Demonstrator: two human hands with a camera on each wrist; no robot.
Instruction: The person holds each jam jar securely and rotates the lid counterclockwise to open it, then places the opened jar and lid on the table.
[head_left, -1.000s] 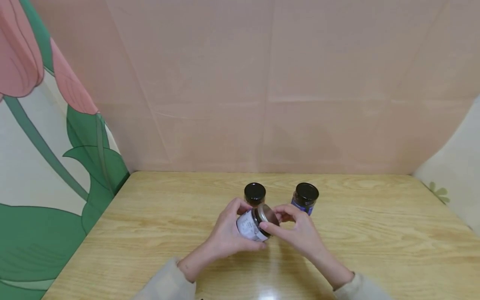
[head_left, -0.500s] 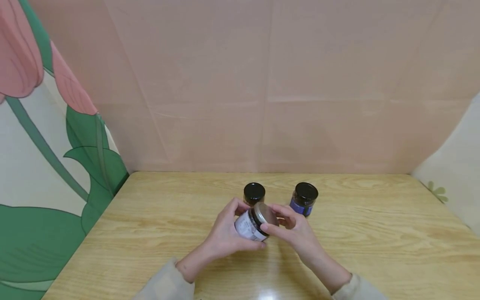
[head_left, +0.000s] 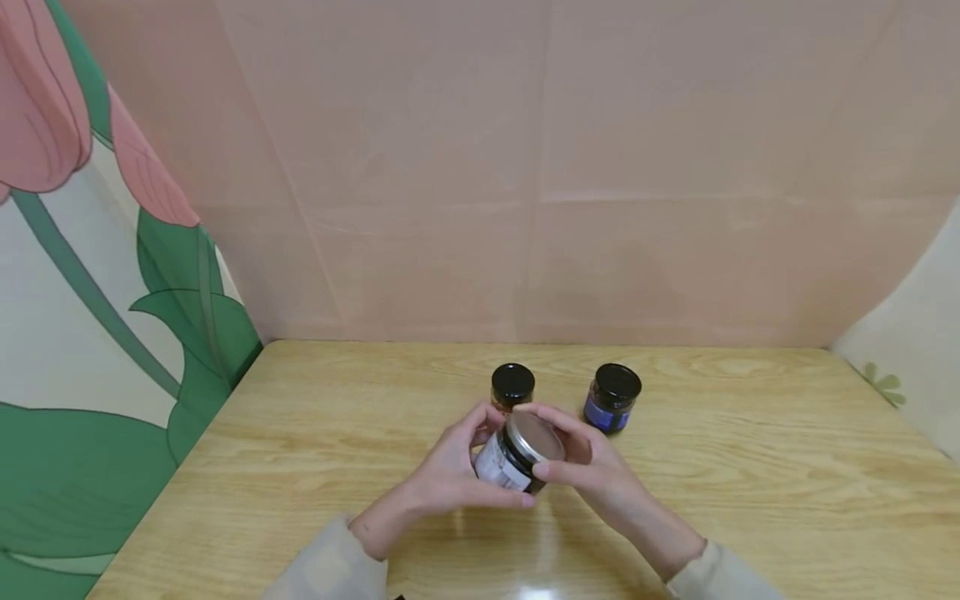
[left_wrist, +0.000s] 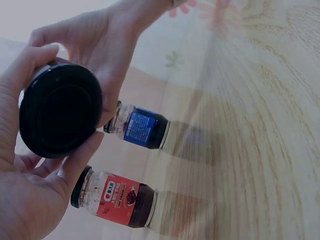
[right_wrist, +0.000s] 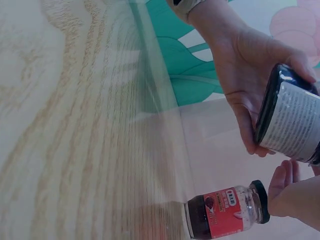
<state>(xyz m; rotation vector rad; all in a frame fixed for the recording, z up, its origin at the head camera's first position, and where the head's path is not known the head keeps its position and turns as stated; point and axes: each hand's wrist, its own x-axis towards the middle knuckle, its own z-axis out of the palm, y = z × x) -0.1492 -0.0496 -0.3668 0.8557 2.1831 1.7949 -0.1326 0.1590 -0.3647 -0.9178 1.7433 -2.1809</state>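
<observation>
In the head view my left hand (head_left: 450,477) grips a dark jar (head_left: 497,467) with a white label round its body. The jar is lifted off the table and leans to the right, its silvery-rimmed lid (head_left: 538,435) facing up and right. My right hand (head_left: 600,473) holds the lid, thumb on the near side and fingers along the far side. The dark round base of the jar (left_wrist: 61,111) faces the left wrist camera. In the right wrist view, small print covers the jar's white label (right_wrist: 295,120).
Behind my hands stands a jar with a red label (left_wrist: 120,199) and black lid (head_left: 513,383), partly hidden in the head view. A blue-labelled jar (head_left: 609,408) stands to its right. The wood-grain table (head_left: 337,417) ends at a pinkish cloth backdrop (head_left: 420,250).
My right hand's fingers have spread further round the lid, the index finger now at its far edge. The jar has turned a little, showing more of the lid's top. Both standing jars stay put.
</observation>
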